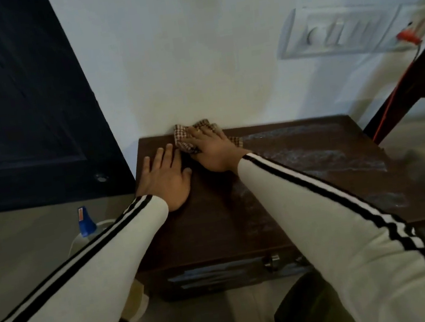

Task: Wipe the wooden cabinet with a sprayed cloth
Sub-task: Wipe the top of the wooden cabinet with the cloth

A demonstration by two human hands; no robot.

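Note:
A low dark wooden cabinet (pixel 305 191) stands against the white wall, its top streaked with wet patches on the right. My right hand (pixel 214 151) presses a brown checked cloth (pixel 183 139) flat on the cabinet's far left area, close to the wall. My left hand (pixel 166 179) lies flat, fingers spread, on the cabinet top just left of the right hand, holding nothing. A spray bottle (pixel 85 227) with a blue head stands on the floor left of the cabinet, partly hidden by my left sleeve.
A dark door (pixel 15 106) fills the left. A switch panel (pixel 346 30) is on the wall at the right, with an orange cable (pixel 389 106) running down beside a dark wooden frame (pixel 418 80). The cabinet front has a knob (pixel 270 261). My knees are below.

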